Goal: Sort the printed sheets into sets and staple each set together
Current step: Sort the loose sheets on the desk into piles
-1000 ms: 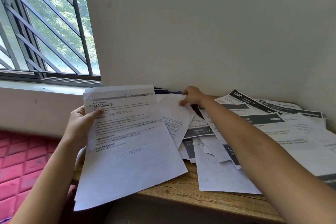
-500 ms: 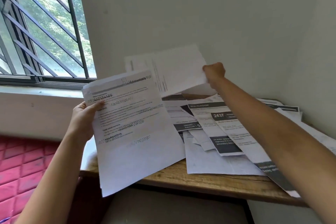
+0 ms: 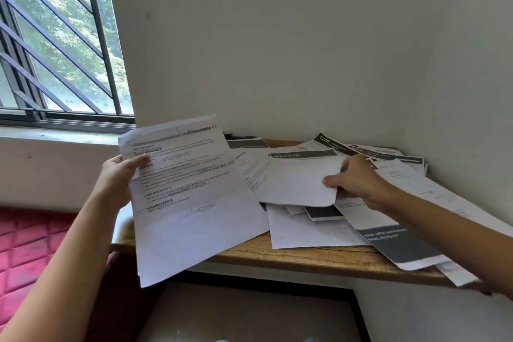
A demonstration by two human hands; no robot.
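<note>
The printed sheets lie mostly in a loose, overlapping pile (image 3: pixel 388 203) spread over the wooden desktop (image 3: pixel 305 258), and a few hang past its front edge. Above the desktop's left end, the left hand (image 3: pixel 119 178) grips a thin set of text pages (image 3: pixel 191 197) by the left edge, thumb across the front and fingers behind. The rest of the pages droop free. Over the middle of the desktop, the right hand (image 3: pixel 358 180) pinches the near corner of a white sheet (image 3: pixel 297 180) lying blank side up on the pile, thumb on top and fingers curled beneath. Such paper is light, limp and slick against itself. A corner pinch will probably lift one sheet yet drag its neighbours, so a hold along the edge should be steadier. No stapler shows. Left of the desktop are a barred window (image 3: pixel 55 36) and a red quilted mattress (image 3: pixel 25 244).
</note>
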